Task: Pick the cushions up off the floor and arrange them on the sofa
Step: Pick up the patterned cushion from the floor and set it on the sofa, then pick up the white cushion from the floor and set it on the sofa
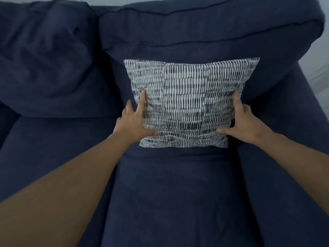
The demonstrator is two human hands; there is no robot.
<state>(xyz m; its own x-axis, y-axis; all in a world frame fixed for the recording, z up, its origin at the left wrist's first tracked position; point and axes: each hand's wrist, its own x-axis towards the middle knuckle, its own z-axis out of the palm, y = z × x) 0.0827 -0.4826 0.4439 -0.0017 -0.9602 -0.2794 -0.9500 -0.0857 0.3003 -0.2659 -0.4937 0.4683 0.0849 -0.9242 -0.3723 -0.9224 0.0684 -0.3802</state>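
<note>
On the left hand point(132, 120), the fingers point(141, 102) are spread and laid flat along the left edge of the patterned cushion point(190, 102), with the thumb pressed near its lower corner; nothing is clasped. The right hand point(244, 122) mirrors this, its fingers point(236, 102) extended up the right edge and the thumb stretched across the lower front. Neither hand is closed; the cushion is steadied between two open palms rather than gripped.

The cushion is stood upright at the right end of the sofa point(169, 193), its bottom edge resting on the seat and its back leaned against the back cushion point(195, 38). This two-sided hold is judged to serve squaring and centring it before release.

To the right, the padded armrest point(284, 157) is found just beside the cushion. To the left, a second, rumpled back cushion point(48, 56) is seen, its seat bare. Nothing stands in the way. The floor is hardly shown, so whether more cushions remain cannot be told.
</note>
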